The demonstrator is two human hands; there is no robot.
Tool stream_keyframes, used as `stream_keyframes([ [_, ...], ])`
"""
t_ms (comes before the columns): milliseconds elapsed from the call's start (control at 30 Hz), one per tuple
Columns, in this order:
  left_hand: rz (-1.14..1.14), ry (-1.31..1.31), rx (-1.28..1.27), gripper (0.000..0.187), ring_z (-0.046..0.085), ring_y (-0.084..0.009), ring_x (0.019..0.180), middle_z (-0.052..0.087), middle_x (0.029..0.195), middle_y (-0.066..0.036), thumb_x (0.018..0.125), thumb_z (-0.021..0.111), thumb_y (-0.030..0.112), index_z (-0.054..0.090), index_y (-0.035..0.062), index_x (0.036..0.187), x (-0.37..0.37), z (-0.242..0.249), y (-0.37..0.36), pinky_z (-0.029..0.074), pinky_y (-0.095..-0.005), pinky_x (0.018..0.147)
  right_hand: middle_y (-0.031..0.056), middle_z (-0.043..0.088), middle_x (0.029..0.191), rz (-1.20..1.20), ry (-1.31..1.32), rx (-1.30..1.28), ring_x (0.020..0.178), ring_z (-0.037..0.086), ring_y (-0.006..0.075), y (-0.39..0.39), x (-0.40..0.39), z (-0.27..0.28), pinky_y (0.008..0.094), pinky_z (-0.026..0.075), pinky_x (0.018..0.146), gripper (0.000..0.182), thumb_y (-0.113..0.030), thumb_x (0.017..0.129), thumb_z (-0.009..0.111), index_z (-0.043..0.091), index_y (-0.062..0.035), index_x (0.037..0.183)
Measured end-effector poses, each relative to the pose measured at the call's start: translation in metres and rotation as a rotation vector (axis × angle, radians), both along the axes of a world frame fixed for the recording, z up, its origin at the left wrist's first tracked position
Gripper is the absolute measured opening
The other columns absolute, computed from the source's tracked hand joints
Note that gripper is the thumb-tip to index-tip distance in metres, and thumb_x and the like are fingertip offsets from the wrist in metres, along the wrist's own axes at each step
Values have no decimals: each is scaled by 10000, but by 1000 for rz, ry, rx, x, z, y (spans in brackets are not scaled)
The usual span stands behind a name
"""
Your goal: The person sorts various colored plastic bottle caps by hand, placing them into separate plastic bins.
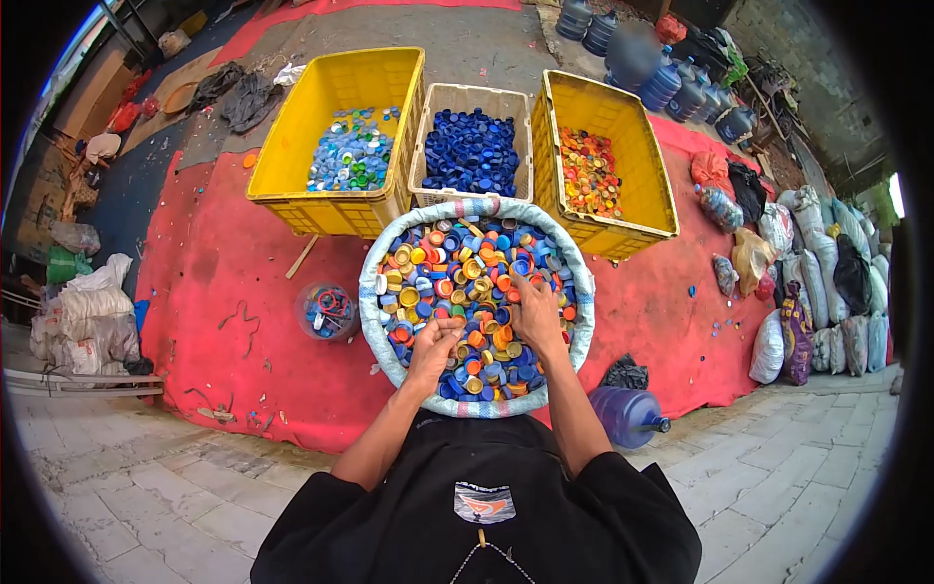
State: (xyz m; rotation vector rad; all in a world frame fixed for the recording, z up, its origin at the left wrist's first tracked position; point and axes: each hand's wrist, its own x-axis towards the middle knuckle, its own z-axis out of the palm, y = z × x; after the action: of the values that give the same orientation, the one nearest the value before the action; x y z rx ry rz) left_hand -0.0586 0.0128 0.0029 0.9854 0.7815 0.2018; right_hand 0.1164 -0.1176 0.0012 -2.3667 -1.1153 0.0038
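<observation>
A round sack with a rolled pale-blue rim (pixel 371 282) stands against my body, full of mixed plastic bottle caps (pixel 477 336) in blue, orange, yellow, white and gold. My left hand (pixel 434 352) is over the left-centre of the heap, its fingers curled together beside a red-orange cap; what they pinch, if anything, is hidden. To the right, my right hand (pixel 539 316) reaches into the caps with its fingers bent down, the tips close to a blue cap (pixel 521 265). Whatever lies under those fingertips cannot be made out.
Beyond the sack stand a yellow crate (pixel 292 161) of light-blue and green caps, a white crate (pixel 428 185) of dark-blue caps and another yellow crate (pixel 642 165) of orange and red caps. A small tub (pixel 328 311) is left; a water jug (pixel 623 417) lies right.
</observation>
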Motion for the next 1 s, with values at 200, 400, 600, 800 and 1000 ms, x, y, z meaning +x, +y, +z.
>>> stream_keyframes([
  [200, 4, 0, 4, 161, 515, -44, 651, 630, 843, -8, 884, 625, 110, 591, 33, 1022, -13, -5, 0, 434, -201, 582, 87, 690, 991, 74, 37, -137, 880, 539, 318, 4, 8, -6, 439, 415, 759, 435, -38, 752, 582, 593, -65, 1186],
  [400, -55, 15, 25, 187, 525, -53, 666, 627, 893, -26, 900, 610, 118, 571, 31, 1061, -9, -5, -4, 422, -206, 580, 92, 696, 947, 46, 116, 75, 861, 588, 309, 2, 2, -2, 418, 434, 775, 412, 20, 725, 644, 609, -36, 1132],
  [600, -72, -145, -98, 311, 612, -119, 857, 623, 1023, -60, 905, 650, 181, 527, 23, 1143, 11, 13, -14, 515, -260, 696, 102, 635, 972, -150, 892, 620, 923, 626, 151, 3, -70, -2, 259, 523, 804, 393, 28, 837, 645, 520, 23, 1210],
  [800, -36, -105, 0, 434, 605, -124, 890, 607, 1037, -76, 856, 715, 204, 509, 11, 1185, 10, 27, -21, 522, -265, 770, 71, 545, 994, -124, 1172, 804, 927, 597, 133, 0, -93, 0, 249, 514, 840, 454, 86, 834, 608, 460, 37, 1260],
  [1000, -73, -81, 104, 416, 576, -81, 825, 598, 978, -44, 845, 726, 234, 555, 7, 1149, 10, 23, -19, 469, -210, 685, 72, 536, 1053, -140, 1410, 943, 996, 575, 159, 0, -93, 8, 295, 509, 852, 502, 58, 795, 649, 466, 10, 1260],
])
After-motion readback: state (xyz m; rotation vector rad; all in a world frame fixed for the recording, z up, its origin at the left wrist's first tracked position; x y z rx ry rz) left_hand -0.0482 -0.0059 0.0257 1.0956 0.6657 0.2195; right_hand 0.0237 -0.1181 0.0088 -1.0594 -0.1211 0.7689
